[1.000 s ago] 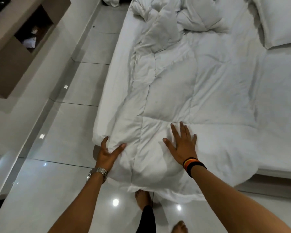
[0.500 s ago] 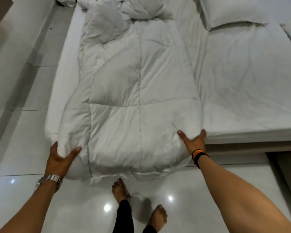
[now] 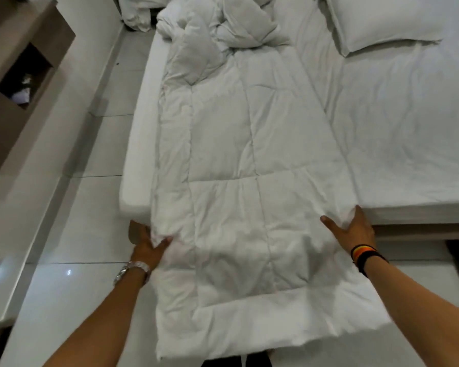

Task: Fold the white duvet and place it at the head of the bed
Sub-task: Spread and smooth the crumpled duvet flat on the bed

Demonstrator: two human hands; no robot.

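Observation:
The white duvet [image 3: 239, 165] lies as a long folded strip along the left side of the bed [image 3: 398, 144]. Its near end hangs over the foot of the bed toward me, and its far end is bunched in a heap. My left hand [image 3: 147, 243], with a metal watch on the wrist, grips the strip's left edge. My right hand [image 3: 353, 229], wearing striped wristbands, grips the right edge at the mattress corner line. Both hands pinch fabric between thumb and fingers.
A white pillow [image 3: 382, 19] lies at the far right of the bed. More white linen [image 3: 135, 14] is piled on the floor beyond the bed's far left corner. A brown shelf unit [image 3: 19, 83] stands on the left, across a glossy white tiled floor [image 3: 72, 260].
The duvet's near end has come further off the foot of the bed toward me, now covering my feet. Both hands hold its side edges, a little higher in view than before.

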